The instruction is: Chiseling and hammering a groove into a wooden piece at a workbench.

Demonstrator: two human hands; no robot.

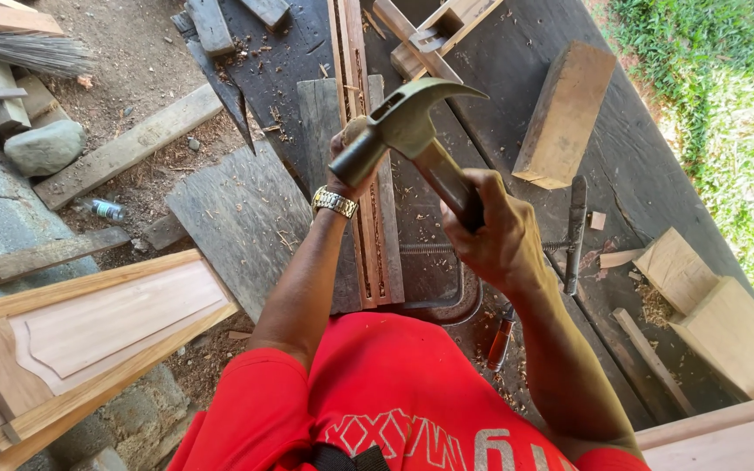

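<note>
**Hammer raised over a grooved strip on the bench**

The right hand [490, 231] is wrapped tight round the handle of a claw hammer [407, 131], held up above the workbench [517, 78]. The hammer's handle runs from the fist up and to the left; its head lies crosswise at the far end, the striking face pointing down-left and the curved claw pointing right.

The left hand [348, 157], with a metal watch [334, 202] at the wrist, sits mostly behind the hammer head; whether it grips anything cannot be told. It rests at a long grooved wooden strip [368, 253], whose length runs straight away from the person along the bench.

A thick wood block [565, 113] lies to the right. A panelled wooden frame [89, 336] leans at lower left.
</note>
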